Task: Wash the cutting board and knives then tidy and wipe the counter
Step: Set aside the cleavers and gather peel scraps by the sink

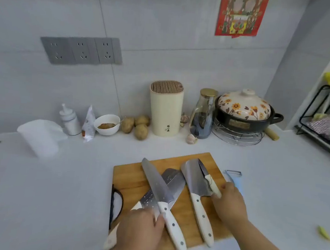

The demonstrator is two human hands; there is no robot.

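A wooden cutting board [128,177] lies at the counter's front edge with several white-handled knives on it. A long chef's knife [155,185] crosses over a wide perforated knife [172,181]. A cleaver [193,178] lies to their right, and a small paring knife [205,173] rests on its blade. My left hand [137,235] lies over the perforated knife's handle with the thumb against the chef's knife handle; the grip is hidden. My right hand [231,205] pinches the paring knife's handle.
Black-handled scissors [116,206] lie at the board's left edge and a peeler [235,174] at its right. Along the wall stand a knife block [165,109], potatoes [138,124], a bowl [107,124], a bottle [69,121], a jar [203,114] and a clay pot [244,113]. A plastic cup [40,136] stands left, a dish rack [326,125] right.
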